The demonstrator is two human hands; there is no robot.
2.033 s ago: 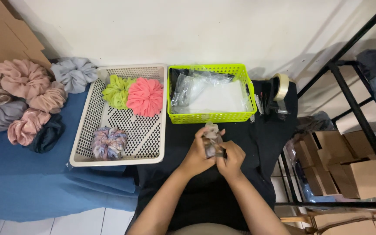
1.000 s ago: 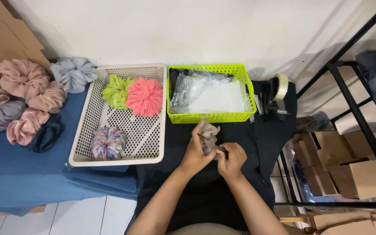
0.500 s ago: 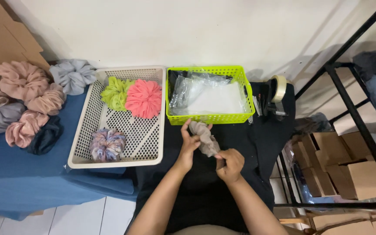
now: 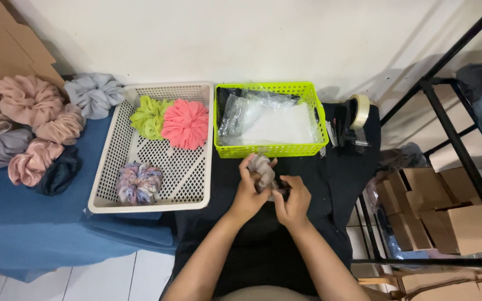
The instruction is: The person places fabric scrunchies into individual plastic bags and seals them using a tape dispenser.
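Head-camera view looks down on both hands meeting over the black cloth-covered table (image 4: 330, 184), just in front of the lime-green perforated plastic basket (image 4: 269, 149) of clear bags. The left hand (image 4: 249, 195) has its fingers closed round a bunched grey-beige fabric scrunchie (image 4: 262, 169), holding it up off the cloth, while the right hand (image 4: 294, 202) pinches its lower end, apparently to steady it. More scrunchies lie sorted in the cream perforated plastic tray (image 4: 112, 161), within easy reach on the left.
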